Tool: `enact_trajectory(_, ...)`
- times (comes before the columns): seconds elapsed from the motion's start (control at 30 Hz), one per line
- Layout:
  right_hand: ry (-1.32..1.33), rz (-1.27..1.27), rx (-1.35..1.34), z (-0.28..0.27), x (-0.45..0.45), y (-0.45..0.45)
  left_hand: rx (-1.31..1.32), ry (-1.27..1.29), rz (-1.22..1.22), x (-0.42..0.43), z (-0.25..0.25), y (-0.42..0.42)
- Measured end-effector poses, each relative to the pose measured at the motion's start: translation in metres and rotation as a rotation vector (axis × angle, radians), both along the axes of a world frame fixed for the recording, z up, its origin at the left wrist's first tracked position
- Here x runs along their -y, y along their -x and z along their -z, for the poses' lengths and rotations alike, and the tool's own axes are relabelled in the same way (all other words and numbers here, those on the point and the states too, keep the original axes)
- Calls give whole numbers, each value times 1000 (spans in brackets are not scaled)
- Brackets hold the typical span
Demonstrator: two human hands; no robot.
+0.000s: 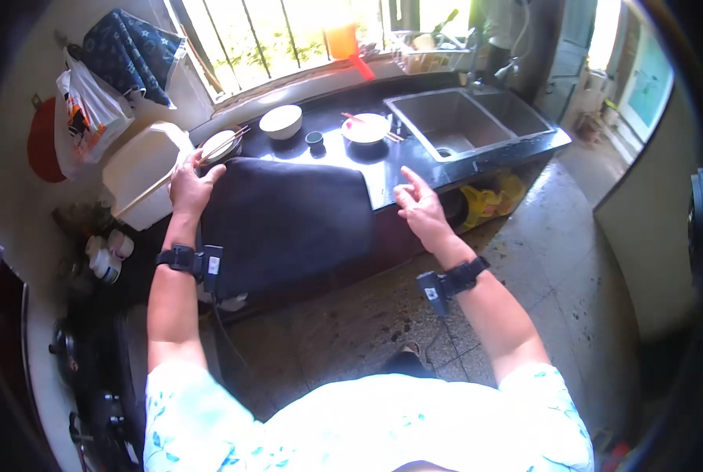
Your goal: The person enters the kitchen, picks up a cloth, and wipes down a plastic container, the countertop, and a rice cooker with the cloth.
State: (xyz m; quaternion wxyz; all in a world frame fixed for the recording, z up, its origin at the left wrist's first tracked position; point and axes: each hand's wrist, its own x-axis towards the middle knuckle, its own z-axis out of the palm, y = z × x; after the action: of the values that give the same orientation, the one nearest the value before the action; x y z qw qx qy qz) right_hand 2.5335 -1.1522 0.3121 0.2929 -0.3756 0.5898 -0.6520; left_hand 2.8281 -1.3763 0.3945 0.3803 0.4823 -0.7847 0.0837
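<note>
My left hand is at the left end of the counter, thumb spread from the fingers. Its fingertips are close to a bowl with chopsticks across it; whether they touch is unclear. A white plastic tub is just left of this hand. My right hand hovers near the counter's front edge, index finger stretched out and the others partly bent, holding nothing. Between my hands, a dark cloth-like sheet covers part of the counter and its front.
On the black counter are a white bowl, a small dark cup and a white dish with chopsticks. A double steel sink is at right, below a dish rack. Yellow bags sit under the counter.
</note>
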Motion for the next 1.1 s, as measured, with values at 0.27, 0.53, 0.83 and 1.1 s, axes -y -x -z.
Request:
enact_trajectory(0.27, -624, -464, -105, 117, -141, 154, -72, -798, 450, -99, 193, 95)
enact_trajectory(0.53, -484, 485, 708, 160, -313, 256, 551, -1774, 467, -179, 287, 264)
enact_trajectory(0.83, -391, 797, 553, 172, -367, 378, 894, -1545, 698, -113, 421, 512)
enact_trajectory(1.1, -586, 1371, 515, 250, -519, 396, 1032, -1248, 1116, -161, 432, 800)
